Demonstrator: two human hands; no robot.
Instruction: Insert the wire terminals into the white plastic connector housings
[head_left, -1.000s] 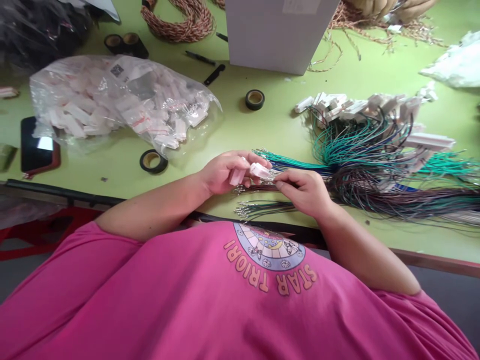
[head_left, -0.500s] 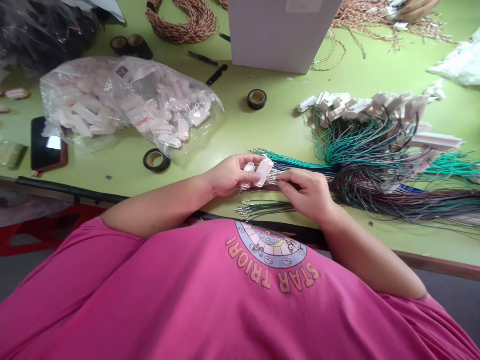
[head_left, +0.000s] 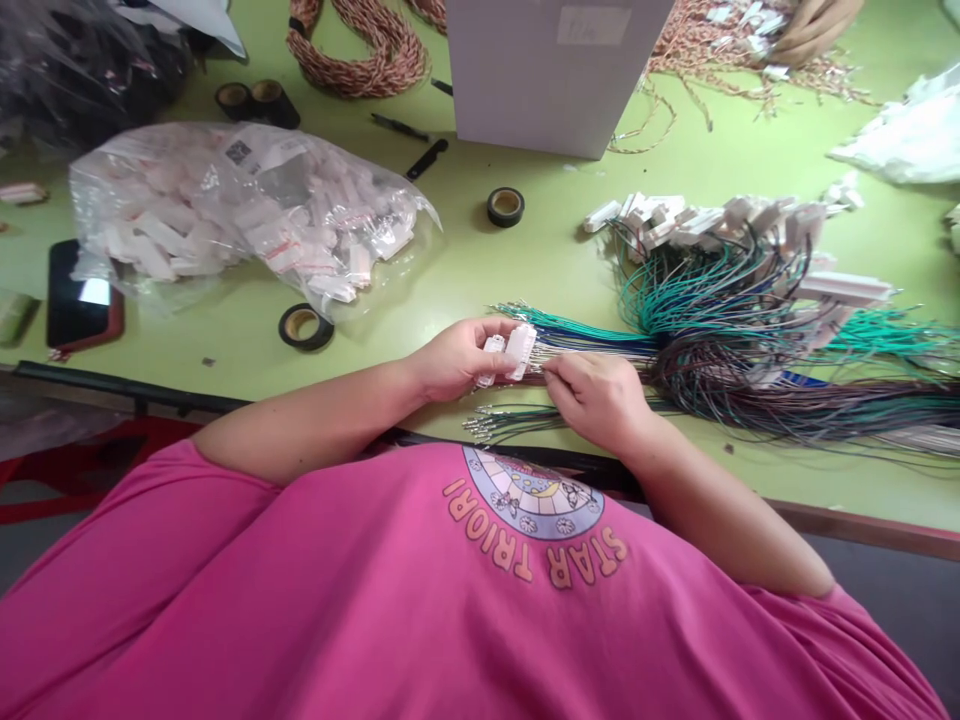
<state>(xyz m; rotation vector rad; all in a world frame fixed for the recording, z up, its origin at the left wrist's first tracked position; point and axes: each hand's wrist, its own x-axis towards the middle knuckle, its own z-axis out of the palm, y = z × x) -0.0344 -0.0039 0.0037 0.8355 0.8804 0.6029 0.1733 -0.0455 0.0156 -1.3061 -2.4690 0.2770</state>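
My left hand (head_left: 459, 360) is closed around two white plastic connector housings (head_left: 520, 350), held side by side just above the table. Facing them, my right hand (head_left: 600, 395) pinches what looks like a thin wire (head_left: 547, 367) between thumb and forefinger, its tip close to the housings. Under and behind both hands runs a bundle of green, blue, white and dark wires (head_left: 592, 342) with metal terminals on their ends. Nearer my body lies a smaller group of dark green wires (head_left: 510, 420), partly hidden by my right hand.
White connectors (head_left: 697, 222) with wires attached are heaped at the right. A clear bag of white housings (head_left: 247, 205) lies left, near a phone (head_left: 79, 297) and a black tape roll (head_left: 306, 327). Another tape roll (head_left: 505, 206) sits before a grey box (head_left: 544, 90).
The whole view has shifted slightly. My right hand's fingers have closed into a tighter pinch near the wire ends. The left hand keeps hold of the two connector housings.
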